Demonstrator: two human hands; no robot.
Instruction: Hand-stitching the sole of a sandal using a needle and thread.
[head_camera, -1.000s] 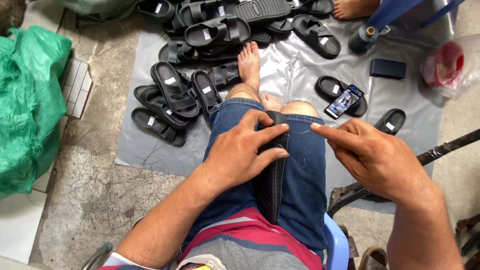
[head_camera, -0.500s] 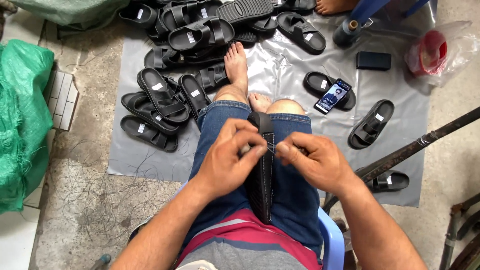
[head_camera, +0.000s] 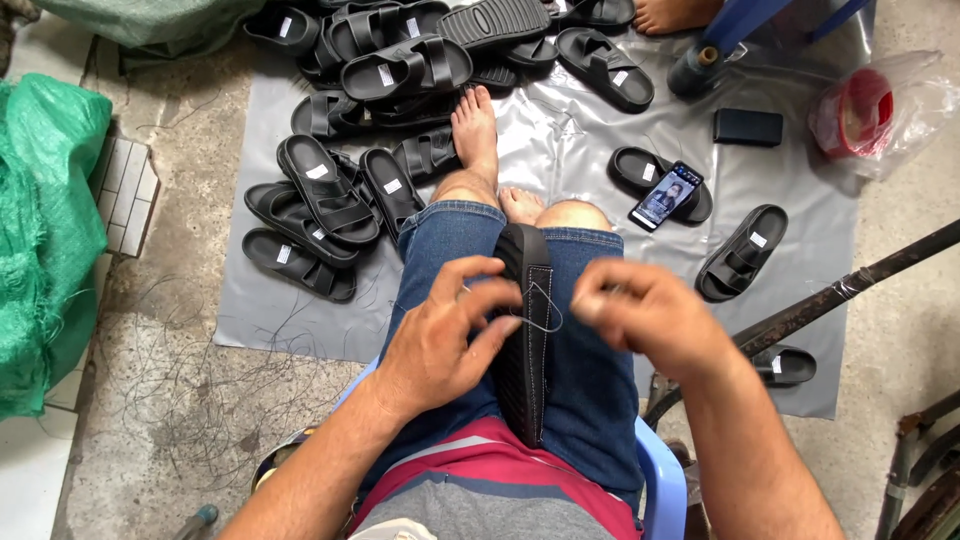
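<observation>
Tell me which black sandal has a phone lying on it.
The sandal right of the knees, on the grey sheet; the lit phone rests across it. The others carry nothing.

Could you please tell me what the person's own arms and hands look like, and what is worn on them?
Both forearms are bare to the lower frame edge, with no sleeves showing. The left hand and right hand wear no gloves; no rings, watch or wristband can be made out. The right one is slightly motion-blurred. Both forearms show some hair.

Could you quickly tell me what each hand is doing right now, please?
Left hand: fingers shut on the black rubber sandal sole.
Right hand: fingers pinched shut, apparently pulling thin thread.
</observation>
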